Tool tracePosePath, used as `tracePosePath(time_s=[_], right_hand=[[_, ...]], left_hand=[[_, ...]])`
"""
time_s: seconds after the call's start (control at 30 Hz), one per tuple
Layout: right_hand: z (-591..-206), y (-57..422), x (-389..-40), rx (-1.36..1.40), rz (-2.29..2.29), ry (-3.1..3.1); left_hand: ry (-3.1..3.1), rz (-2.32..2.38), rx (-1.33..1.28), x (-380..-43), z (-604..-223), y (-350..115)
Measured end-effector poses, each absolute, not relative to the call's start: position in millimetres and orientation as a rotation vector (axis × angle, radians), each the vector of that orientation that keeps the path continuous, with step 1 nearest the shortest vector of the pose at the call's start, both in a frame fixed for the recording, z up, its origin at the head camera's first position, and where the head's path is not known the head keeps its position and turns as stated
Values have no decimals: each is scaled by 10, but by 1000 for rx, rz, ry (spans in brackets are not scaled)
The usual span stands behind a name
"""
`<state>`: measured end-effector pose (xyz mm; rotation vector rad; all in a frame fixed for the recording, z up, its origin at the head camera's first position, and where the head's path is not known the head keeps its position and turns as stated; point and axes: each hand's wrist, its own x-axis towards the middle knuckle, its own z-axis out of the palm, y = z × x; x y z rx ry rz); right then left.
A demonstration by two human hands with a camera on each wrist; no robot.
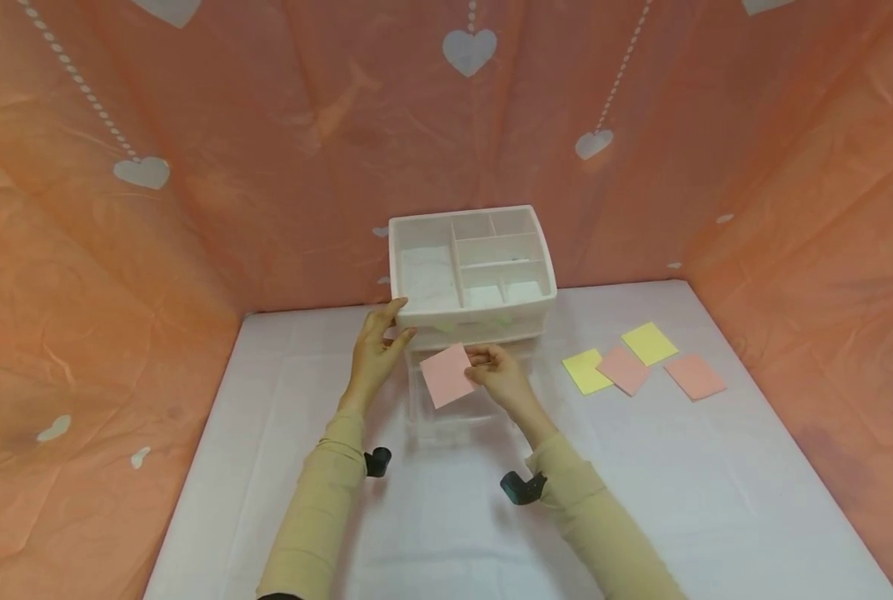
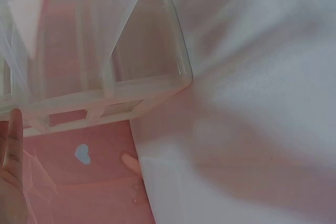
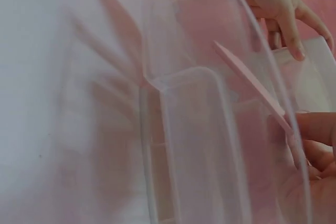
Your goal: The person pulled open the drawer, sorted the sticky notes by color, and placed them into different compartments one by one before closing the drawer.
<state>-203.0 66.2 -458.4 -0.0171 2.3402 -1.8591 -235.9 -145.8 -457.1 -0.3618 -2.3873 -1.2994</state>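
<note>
Pink note (image 1: 443,377) pinched in my right hand (image 1: 505,383), I hold it at the pulled-out drawer (image 1: 457,423), whose clear wall crosses my right wrist view; my left hand (image 1: 374,354), thumb and finger spread, touches the organizer's (image 1: 476,313) front left corner. Two yellow notes (image 1: 649,343) and two pink ones (image 1: 695,377) lie rightward on white cloth (image 1: 431,525), orange drapes (image 1: 386,142) rising behind and either side.

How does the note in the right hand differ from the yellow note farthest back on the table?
The held note is pink, while the back note is yellow. The held note is pinched in the right hand, raised off the table; the back note lies on the table, touched by no hand. Both look square.
</note>
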Motion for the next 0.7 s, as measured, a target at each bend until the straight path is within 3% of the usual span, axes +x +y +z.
tracePosePath(time_s=[0.7], right_hand=[[-4671,600,-2031,-331,-1407,2664]], left_hand=[[-2383,-1301,-367,-2355,-4578,-1453]])
